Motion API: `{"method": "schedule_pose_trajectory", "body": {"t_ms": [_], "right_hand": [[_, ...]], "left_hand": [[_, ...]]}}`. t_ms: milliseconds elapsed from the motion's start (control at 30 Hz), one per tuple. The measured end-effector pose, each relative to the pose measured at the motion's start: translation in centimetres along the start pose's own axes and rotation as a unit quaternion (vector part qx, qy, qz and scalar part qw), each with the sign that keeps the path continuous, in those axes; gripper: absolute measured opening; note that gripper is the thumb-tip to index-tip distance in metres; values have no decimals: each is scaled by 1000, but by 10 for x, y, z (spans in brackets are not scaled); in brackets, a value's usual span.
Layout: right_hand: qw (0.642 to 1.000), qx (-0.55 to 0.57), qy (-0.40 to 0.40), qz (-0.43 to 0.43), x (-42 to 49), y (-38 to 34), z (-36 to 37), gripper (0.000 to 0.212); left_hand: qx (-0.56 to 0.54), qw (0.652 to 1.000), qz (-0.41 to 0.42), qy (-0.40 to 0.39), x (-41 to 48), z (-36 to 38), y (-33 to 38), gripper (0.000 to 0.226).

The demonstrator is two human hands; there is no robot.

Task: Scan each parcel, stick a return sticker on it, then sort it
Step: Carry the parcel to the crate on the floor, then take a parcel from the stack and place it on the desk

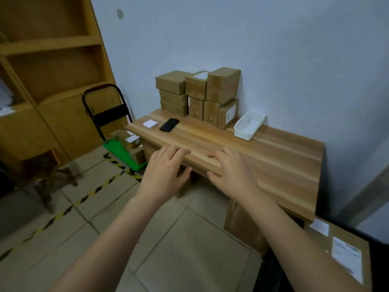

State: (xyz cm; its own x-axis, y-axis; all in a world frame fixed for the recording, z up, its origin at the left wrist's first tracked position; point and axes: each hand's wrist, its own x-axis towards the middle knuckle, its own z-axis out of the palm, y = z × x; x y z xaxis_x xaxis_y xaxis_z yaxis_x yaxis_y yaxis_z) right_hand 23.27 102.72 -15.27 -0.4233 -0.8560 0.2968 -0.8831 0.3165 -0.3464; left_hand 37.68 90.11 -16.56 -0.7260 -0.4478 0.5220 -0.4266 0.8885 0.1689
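Note:
Several brown cardboard parcels [197, 95] are stacked against the wall at the back of the wooden table [284, 157]. A black phone-like scanner [169, 124] lies flat in front of them, with a small white pad of stickers [150, 123] to its left. My left hand [166, 171] and my right hand [229, 171] hover side by side at the table's front edge, fingers straight and spread, holding nothing.
A white plastic basket [249, 125] stands right of the parcels. A green hand trolley [122, 148] with boxes sits on the floor left of the table. A large labelled carton [345, 251] is at the lower right. Wooden shelves [50, 66] fill the left wall.

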Motion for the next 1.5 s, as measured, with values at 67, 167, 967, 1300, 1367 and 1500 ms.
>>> {"method": "schedule_pose_trajectory", "body": {"t_ms": [67, 167, 967, 1300, 1367, 1500], "right_hand": [[1000, 8, -6, -12, 24, -12, 10, 47], [999, 13, -10, -30, 66, -23, 26, 47], [996, 28, -14, -83, 471, -19, 169, 42], [1000, -11, 20, 18, 595, -51, 224, 47], [998, -12, 35, 45, 614, -54, 230, 48], [993, -14, 49, 105, 646, -56, 242, 48]], "left_hand": [[7, 1000, -10, 5, 9, -1, -26, 41], [17, 999, -26, -5, 29, 3, -61, 40], [66, 996, -63, -3, 288, 113, -341, 37], [-3, 999, 26, -25, 397, 150, -489, 35], [-9, 998, 53, -28, 422, 157, -512, 35], [-33, 995, 86, -35, 464, 178, -548, 35]]}}
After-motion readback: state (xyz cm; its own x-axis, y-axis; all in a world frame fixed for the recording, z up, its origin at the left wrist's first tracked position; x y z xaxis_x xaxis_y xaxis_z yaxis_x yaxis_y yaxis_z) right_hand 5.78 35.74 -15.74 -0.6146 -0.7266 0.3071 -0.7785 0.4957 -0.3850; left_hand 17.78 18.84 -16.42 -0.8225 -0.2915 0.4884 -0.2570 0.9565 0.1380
